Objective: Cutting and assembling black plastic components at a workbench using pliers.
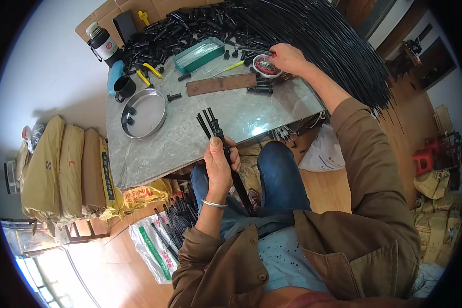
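Note:
My left hand (220,163) is closed round a bundle of thin black rods (205,123), held upright over my lap. One rod in the bundle carries a thicker black fitting (216,127), and the lower ends hang down between my knees. At the back right of the table, my right hand (288,59) is closed on a slim dark metal tool (254,50) with a bit of red at the grip; its exact kind is unclear. That hand is over the edge of a small round dish (266,66) holding tiny metal pieces.
Black tubular parts (190,28) are heaped at the back, beside long black rods (318,36). A teal tray (199,54), wooden strip (221,84), round metal pan (161,114), yellow-handled pliers (152,70), black mug (124,88) and thermos (104,45) occupy the grey table (190,143).

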A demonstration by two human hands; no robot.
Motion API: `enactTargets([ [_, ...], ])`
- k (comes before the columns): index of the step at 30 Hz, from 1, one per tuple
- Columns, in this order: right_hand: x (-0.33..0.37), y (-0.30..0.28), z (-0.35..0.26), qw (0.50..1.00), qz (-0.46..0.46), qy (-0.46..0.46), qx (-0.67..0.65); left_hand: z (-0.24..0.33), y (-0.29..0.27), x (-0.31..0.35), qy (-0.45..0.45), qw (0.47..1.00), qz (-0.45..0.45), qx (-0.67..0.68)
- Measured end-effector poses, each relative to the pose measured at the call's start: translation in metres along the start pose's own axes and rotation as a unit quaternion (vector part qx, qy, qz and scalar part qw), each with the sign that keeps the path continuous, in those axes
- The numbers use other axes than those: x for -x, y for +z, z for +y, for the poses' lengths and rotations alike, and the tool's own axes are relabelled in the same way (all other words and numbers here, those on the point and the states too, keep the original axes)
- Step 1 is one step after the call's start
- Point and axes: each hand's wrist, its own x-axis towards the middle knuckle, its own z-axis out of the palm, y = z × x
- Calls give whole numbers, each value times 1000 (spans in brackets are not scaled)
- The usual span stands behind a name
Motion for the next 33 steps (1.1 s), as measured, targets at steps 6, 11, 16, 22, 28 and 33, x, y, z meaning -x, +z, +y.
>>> enactTargets([
  [6,38,-31,-16,884,-187,65,-424,12,20,31,25,999,-18,-21],
  [11,134,-27,-60,652,-224,16,-724,19,24,51,68,997,4,-42],
  [16,196,1,-92,533,-295,12,-793,28,25,67,100,993,26,-51],
  [22,228,15,-112,584,-243,-17,-774,31,34,77,135,984,13,-111],
  [28,241,15,-126,654,-134,49,-743,26,48,92,148,982,33,-111],
  [33,242,20,-137,728,43,27,-684,25,52,95,145,982,41,-118],
])
